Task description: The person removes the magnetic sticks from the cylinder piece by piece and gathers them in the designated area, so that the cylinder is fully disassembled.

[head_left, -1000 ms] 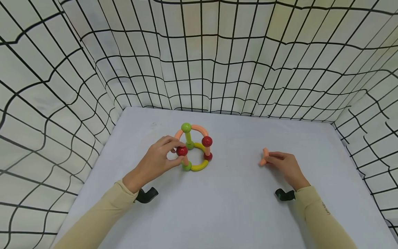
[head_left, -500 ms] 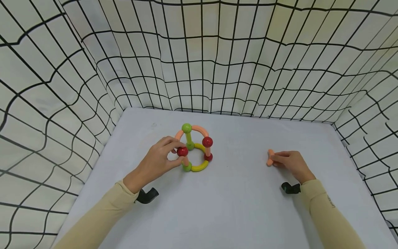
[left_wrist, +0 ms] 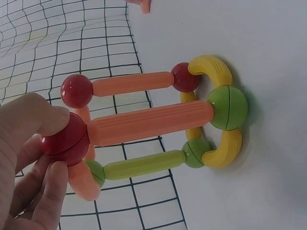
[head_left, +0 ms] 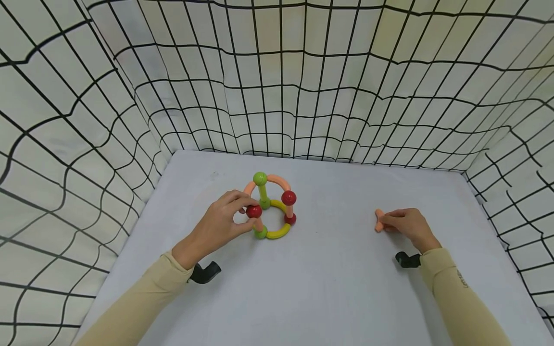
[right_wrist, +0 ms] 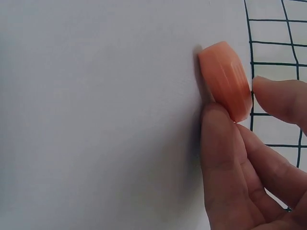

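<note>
On the white tabletop (head_left: pixel 324 293), the curved orange stick (right_wrist: pixel 225 79), pinched by the right hand (head_left: pixel 409 225), has been moved farther from the ball-and-stick frame (left_wrist: pixel 151 122) gripped by the left hand (head_left: pixel 218 222), left unjoined.

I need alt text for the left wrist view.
A left hand grips a red ball at one top corner of a toy frame of coloured balls and rods. Curved yellow pieces join its base, standing on a white tabletop beside dark netting.

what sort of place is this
Probably a small screened-off work area: a white tabletop, a pale backdrop with black grid lines behind and beside it, and a ball-and-rod construction toy standing on it.
</note>
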`<state>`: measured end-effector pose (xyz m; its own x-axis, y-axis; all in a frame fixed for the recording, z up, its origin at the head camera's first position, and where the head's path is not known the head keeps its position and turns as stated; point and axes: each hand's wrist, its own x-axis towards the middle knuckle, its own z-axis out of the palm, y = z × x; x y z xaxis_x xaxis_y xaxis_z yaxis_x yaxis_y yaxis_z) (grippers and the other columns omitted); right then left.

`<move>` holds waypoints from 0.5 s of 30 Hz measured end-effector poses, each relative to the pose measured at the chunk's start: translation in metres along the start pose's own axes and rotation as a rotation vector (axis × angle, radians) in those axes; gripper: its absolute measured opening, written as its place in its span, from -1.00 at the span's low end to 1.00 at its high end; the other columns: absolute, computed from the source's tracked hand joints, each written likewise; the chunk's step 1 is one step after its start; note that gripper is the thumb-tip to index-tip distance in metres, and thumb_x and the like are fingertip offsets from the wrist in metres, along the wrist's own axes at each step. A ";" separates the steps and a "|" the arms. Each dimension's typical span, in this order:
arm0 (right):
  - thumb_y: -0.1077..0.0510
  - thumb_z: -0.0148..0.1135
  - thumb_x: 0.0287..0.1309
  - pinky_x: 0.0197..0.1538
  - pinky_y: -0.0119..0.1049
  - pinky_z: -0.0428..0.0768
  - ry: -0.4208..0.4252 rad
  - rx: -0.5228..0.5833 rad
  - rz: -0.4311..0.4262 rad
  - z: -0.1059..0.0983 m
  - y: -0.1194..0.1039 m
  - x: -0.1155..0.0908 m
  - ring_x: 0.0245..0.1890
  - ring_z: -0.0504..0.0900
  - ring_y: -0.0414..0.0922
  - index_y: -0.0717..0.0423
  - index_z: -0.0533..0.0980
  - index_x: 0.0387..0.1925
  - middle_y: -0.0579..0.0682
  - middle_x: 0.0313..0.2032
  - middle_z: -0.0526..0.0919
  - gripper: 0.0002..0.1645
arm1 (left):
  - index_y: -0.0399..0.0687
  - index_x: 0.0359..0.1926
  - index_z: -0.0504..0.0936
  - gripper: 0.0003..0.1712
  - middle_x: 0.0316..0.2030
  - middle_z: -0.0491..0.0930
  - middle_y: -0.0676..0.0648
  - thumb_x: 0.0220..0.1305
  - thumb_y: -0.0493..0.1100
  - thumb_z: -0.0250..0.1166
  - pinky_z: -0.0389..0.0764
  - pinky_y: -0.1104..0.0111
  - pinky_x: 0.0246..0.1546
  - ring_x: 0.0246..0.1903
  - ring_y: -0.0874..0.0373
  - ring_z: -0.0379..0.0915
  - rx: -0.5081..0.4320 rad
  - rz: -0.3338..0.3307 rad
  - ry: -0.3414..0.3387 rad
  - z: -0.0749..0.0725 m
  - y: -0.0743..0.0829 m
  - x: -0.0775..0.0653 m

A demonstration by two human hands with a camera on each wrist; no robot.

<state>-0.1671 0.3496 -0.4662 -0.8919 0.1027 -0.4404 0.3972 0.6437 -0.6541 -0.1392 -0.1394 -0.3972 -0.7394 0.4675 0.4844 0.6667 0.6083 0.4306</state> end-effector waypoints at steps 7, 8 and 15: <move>-0.28 0.31 0.30 0.38 0.05 0.45 0.014 0.051 -0.016 0.000 0.005 -0.003 -0.22 0.71 -0.39 0.23 0.56 0.24 -0.20 -0.22 0.82 -0.24 | -0.15 -0.06 0.75 -0.54 -0.12 0.68 -0.09 -0.02 -0.21 0.67 0.75 0.33 -0.22 -0.20 0.08 0.60 0.003 0.011 0.009 0.000 0.000 -0.001; -0.27 0.31 0.30 0.39 0.06 0.46 0.018 0.057 -0.016 0.000 0.005 -0.003 -0.23 0.72 -0.40 0.23 0.56 0.24 -0.20 -0.21 0.82 -0.25 | -0.15 -0.06 0.75 -0.54 -0.12 0.68 -0.09 -0.02 -0.21 0.67 0.76 0.33 -0.22 -0.20 0.09 0.60 0.003 0.011 0.009 0.000 0.000 -0.001; -0.28 0.23 0.36 0.32 0.07 0.52 0.067 0.029 -0.040 0.000 0.006 -0.010 -0.08 0.75 -0.28 0.19 0.57 0.25 -0.11 -0.14 0.84 -0.28 | -0.16 -0.06 0.75 -0.54 -0.12 0.68 -0.09 -0.02 -0.21 0.67 0.76 0.33 -0.23 -0.21 0.12 0.59 0.011 0.022 0.014 0.000 0.000 -0.001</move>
<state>-0.1558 0.3521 -0.4659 -0.9193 0.1287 -0.3718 0.3661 0.6260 -0.6886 -0.1388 -0.1398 -0.3979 -0.7235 0.4719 0.5038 0.6814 0.6051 0.4118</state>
